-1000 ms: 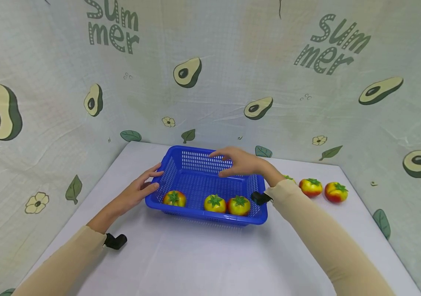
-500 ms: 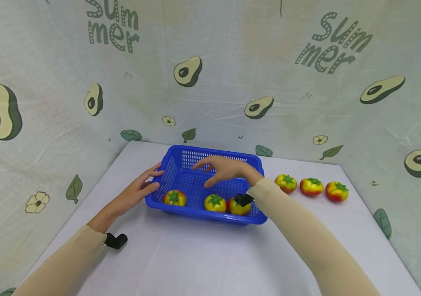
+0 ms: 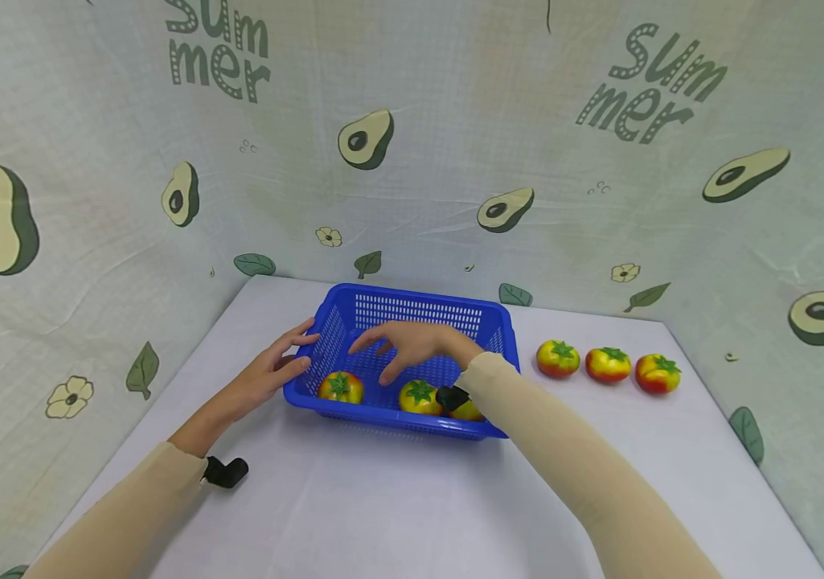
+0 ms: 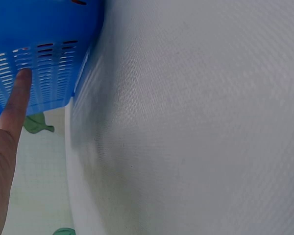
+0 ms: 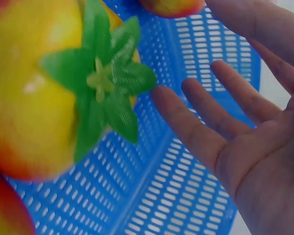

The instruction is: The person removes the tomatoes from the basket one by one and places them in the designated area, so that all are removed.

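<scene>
A blue perforated plastic basket (image 3: 383, 416) stands mid-table, with three yellow-red fruits with green leafy tops, perhaps persimmons, along its front side. One is the left fruit (image 3: 340, 389), another the middle fruit (image 3: 420, 398); the right fruit (image 3: 466, 412) is partly hidden by my sleeve and wrist camera. My left hand (image 3: 264, 378) rests at the basket's left side with extended fingers; one finger (image 4: 18, 100) lies against the slotted wall in the left wrist view. Over the inside hovers my right hand (image 3: 412, 342), fingers spread, holding nothing. A large fruit (image 5: 44, 88) shows beside its fingers in the right wrist view.
Three more such fruits stand in a row right of the basket: the nearest one (image 3: 557, 359), a second one (image 3: 608, 366) and the outermost one (image 3: 657, 375). A white cloth covers the table (image 3: 354, 498). An avocado-printed curtain (image 3: 426, 145) encloses the back and sides.
My right hand has moved left and toward the front inside the basket area, uncovering the nearest fruit on the table. My left hand and the basket have stayed in place.
</scene>
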`<state>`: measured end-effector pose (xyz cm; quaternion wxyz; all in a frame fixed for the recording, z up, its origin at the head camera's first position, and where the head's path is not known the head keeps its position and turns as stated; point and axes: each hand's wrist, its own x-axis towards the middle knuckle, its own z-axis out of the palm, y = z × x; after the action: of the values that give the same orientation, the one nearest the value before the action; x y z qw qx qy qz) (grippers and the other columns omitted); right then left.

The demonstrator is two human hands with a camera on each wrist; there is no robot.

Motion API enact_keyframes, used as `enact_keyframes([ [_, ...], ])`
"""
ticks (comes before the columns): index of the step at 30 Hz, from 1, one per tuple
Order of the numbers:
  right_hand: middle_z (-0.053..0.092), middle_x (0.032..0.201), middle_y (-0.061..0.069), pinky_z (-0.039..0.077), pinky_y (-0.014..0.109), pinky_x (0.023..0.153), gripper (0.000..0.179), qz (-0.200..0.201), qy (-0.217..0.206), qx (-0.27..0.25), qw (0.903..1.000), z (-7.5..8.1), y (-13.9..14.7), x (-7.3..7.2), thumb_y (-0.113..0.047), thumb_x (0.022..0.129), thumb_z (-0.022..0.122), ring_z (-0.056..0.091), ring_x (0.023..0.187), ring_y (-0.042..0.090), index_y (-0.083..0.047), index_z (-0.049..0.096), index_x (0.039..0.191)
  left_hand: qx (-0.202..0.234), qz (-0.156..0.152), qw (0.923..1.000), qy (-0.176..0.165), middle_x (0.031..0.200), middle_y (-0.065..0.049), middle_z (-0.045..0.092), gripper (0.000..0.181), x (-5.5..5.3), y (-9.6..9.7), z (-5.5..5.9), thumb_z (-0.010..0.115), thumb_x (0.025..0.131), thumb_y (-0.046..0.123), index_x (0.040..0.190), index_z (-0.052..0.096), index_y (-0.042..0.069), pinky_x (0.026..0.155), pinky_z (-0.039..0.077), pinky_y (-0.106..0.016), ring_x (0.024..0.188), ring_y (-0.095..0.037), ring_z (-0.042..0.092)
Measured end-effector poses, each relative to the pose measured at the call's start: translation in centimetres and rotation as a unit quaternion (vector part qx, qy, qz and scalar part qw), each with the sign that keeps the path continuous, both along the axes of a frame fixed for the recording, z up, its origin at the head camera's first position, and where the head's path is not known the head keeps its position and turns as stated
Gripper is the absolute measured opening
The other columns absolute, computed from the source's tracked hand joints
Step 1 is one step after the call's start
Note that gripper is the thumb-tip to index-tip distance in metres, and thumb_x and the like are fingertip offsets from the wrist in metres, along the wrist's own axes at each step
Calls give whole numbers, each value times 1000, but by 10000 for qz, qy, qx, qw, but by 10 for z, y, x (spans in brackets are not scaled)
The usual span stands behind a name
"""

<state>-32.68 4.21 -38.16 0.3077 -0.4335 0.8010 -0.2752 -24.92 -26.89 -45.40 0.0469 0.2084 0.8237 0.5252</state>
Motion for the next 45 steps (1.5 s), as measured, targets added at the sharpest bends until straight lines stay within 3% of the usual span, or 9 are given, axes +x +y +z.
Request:
enact_keyframes([
  [7, 52, 162, 4, 54, 45, 110, 66, 64, -394, 92, 9992, -7, -12, 2, -3, 95, 78, 51, 146, 39, -14, 54, 156, 47, -31, 10000, -33, 179, -4, 13, 49, 1, 0, -1, 54, 112, 26, 158, 45, 9, 123, 25, -70, 162, -45, 14],
  [16, 54, 160, 4, 52, 42, 113, 68, 336, -346, 130, 9988, -13, -29, 5, -6, 92, 82, 54, 144, 31, -15, 55, 155, 57, -13, 10000, -17, 179, -4, 14, 48, 1, 0, -1, 53, 113, 25, 158, 46, 10, 123, 25, -70, 163, -44, 12],
  [25, 54, 158, 1, 52, 39, 112, 68, 311, -685, 247, 9969, -19, -36, 6, -4, 93, 80, 53, 144, 29, -18, 56, 154, 13, -8, 10000, -52, 179, -4, 13, 47, 2, -3, -4, 53, 113, 26, 158, 47, 12, 122, 28, -70, 163, -45, 12],
  [37, 58, 151, -5, 51, 29, 110, 69, 390, -373, 364, 9979, -24, -45, 2, -12, 91, 85, 52, 138, 16, -23, 58, 153, -8, -13, 10000, -9, 179, -3, 13, 48, 0, -1, -1, 53, 113, 27, 158, 46, 13, 123, 23, -72, 163, -44, 11],
  [45, 60, 148, -3, 53, 27, 107, 66, 358, -426, 316, 9979, -23, -45, 2, -9, 90, 85, 54, 135, 18, -21, 60, 150, -17, -9, 10000, -23, 179, -3, 13, 48, 0, -1, -1, 53, 113, 28, 159, 46, 13, 123, 25, -71, 163, -44, 11],
])
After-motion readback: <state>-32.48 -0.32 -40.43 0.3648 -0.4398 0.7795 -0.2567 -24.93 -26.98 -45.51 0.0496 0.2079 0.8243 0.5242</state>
